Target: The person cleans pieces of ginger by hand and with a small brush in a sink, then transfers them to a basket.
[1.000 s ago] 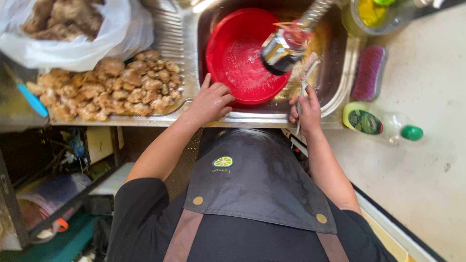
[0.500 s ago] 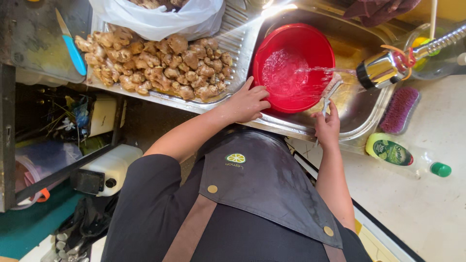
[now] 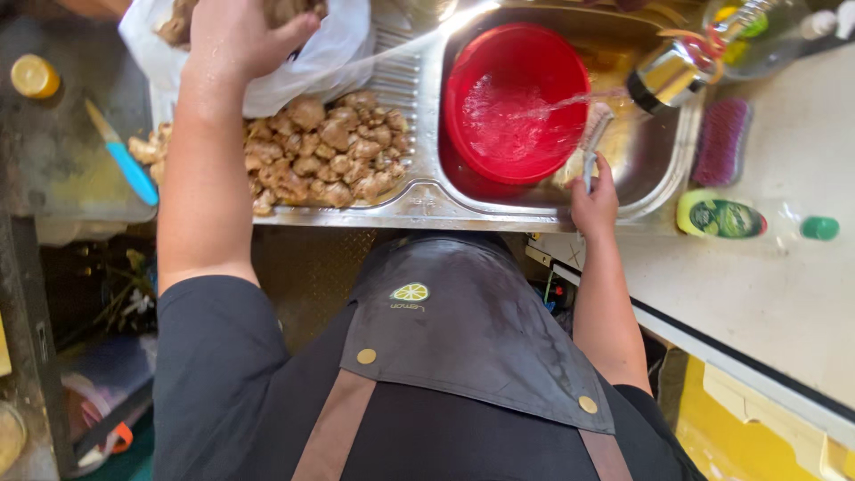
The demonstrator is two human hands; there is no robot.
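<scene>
My left hand (image 3: 236, 36) reaches into the mouth of a white plastic bag (image 3: 352, 49) at the top left, fingers curled over a ginger piece inside it. A pile of ginger roots (image 3: 329, 151) lies on the steel drainboard just below the bag. My right hand (image 3: 595, 200) rests on the sink's front rim (image 3: 427, 203) and grips a white toothbrush (image 3: 595, 129) with its bristles up. A red bowl (image 3: 517, 98) sits in the basin, and water from the faucet (image 3: 668, 76) streams into it.
A blue-handled knife (image 3: 125, 158) and a yellow lid (image 3: 34, 76) lie on the dark surface at left. A purple scrub brush (image 3: 721, 142) and a lying green soap bottle (image 3: 720, 216) with a green cap (image 3: 819, 228) are on the white counter at right.
My left hand has left the sink's front rim and gone up and left into the bag. My right hand stays at the rim with the toothbrush. Water keeps running into the bowl.
</scene>
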